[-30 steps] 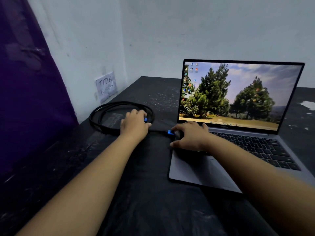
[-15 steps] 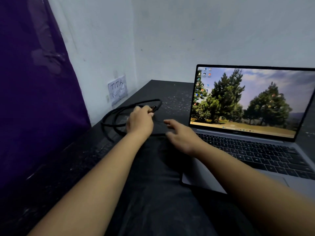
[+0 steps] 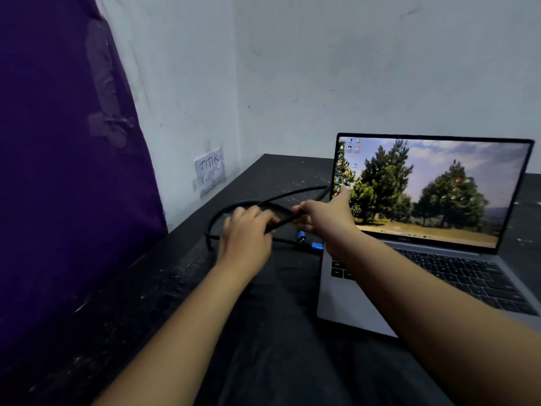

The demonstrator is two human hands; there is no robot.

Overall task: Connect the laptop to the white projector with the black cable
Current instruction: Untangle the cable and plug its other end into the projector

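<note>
The black cable [image 3: 295,194] lies in a loose coil on the dark worktop [image 3: 278,361], to the left of the open laptop [image 3: 424,259], near the corner of the walls. Part of it is lifted up: one strand goes from the left hand [image 3: 248,230] diagonally up to the right, towards the laptop's screen edge.

Left hand is above the coil w/ fingers curled around that strand, so its grip is closed on the cable. Right hand [image 3: 325,218] is just beside it, in front of the screen's left lower corner. Its fingers are bent at the same strand and the thumb points up; the grip looks closed on the cable too, but blur makes the exact contact hard to see.

Two blue connector ends are visible. One blue plug [image 3: 317,246] sits at the left side of the laptop base, touching it; I cannot tell if it is fully inserted. The other blue connector [image 3: 301,237] is just below the right hand, near the first one.

On the left wall is a paper note [image 3: 210,169] w/ handwriting, and a purple cloth [image 3: 67,171] hangs further left.
</note>
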